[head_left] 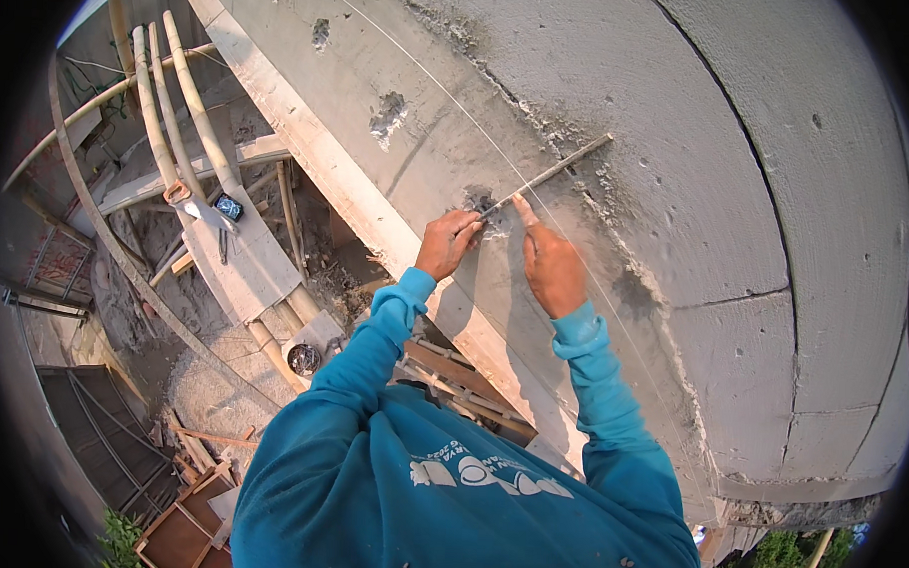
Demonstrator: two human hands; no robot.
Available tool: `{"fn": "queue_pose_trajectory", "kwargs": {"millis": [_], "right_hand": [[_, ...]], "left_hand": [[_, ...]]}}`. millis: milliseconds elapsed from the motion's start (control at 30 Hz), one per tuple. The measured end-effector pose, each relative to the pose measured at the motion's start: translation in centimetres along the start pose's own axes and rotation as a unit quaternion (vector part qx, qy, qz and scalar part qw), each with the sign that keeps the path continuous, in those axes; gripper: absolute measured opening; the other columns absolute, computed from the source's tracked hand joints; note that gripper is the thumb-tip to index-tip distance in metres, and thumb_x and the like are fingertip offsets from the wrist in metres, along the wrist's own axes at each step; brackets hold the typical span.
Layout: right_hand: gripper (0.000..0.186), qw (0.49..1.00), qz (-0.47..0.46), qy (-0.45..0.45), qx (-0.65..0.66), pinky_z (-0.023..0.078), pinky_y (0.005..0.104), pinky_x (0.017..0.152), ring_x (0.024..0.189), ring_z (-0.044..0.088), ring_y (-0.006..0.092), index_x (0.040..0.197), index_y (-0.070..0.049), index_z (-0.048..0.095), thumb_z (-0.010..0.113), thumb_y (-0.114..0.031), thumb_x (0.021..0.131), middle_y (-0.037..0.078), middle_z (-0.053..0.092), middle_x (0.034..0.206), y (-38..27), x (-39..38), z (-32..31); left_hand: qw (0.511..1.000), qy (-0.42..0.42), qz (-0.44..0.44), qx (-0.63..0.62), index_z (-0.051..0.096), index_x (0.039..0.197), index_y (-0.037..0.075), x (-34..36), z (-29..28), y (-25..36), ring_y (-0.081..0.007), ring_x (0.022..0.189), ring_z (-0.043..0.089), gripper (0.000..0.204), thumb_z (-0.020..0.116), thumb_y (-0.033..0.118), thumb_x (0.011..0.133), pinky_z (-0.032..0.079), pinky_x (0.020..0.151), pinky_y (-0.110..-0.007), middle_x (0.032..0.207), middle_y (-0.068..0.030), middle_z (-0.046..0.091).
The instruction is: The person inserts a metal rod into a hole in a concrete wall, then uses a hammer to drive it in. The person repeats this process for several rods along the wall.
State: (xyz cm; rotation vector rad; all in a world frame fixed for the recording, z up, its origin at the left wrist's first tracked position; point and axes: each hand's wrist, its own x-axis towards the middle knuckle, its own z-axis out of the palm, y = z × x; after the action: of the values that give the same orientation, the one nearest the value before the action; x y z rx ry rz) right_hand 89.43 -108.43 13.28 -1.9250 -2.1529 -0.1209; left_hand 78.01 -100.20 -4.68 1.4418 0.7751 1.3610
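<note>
**Blue sweatshirt [456, 529] leaning over a stick [559, 169]**

Left hand [448, 244] pinches the stick's lower end; right hand [555, 273] extends its index to it, other fingers curled. Beside it, a chipped hole [476, 196] gapes in the concrete [439, 143]; two farther holes [387, 117] look unpatched too.

The grey concrete surface [717, 208] has a thin white string [429, 74] across it. On the wooden board [260, 272] lie a handsaw [209, 213], a small blue-and-black box [229, 208] and a dark tool [223, 244].
</note>
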Motion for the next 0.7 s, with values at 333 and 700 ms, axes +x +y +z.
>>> {"fn": "queue_pose_trajectory", "kwargs": {"millis": [333,700], "right_hand": [[0.052,1.0,-0.026,0.016,0.005,0.048,0.045,0.064,0.076,0.062,0.0363,0.139,-0.021,0.05,0.057,-0.009,0.089,0.017,0.062,0.084,1.1,-0.4,0.7],[0.058,0.986,-0.072,0.127,0.086,0.054,0.0405,0.063,0.075,0.065,0.0315,0.137,-0.022,0.052,0.061,-0.002,0.084,0.011,0.064,0.093,0.3,-1.2,1.7]], "left_hand": [[0.999,0.033,0.021,0.017,0.069,0.104,-0.002,-0.5,0.2,0.5,-0.0146,0.064,0.06,0.02,0.065,0.014,0.093,0.048,0.059,-0.029,0.082,-0.0087,0.065],[1.0,-0.005,-0.005,0.025,0.07,0.103,-0.002,-2.4,-1.1,2.0,-0.0144,0.058,0.06,0.023,0.064,0.017,0.094,0.048,0.054,-0.029,0.081,-0.0101,0.067]]}}
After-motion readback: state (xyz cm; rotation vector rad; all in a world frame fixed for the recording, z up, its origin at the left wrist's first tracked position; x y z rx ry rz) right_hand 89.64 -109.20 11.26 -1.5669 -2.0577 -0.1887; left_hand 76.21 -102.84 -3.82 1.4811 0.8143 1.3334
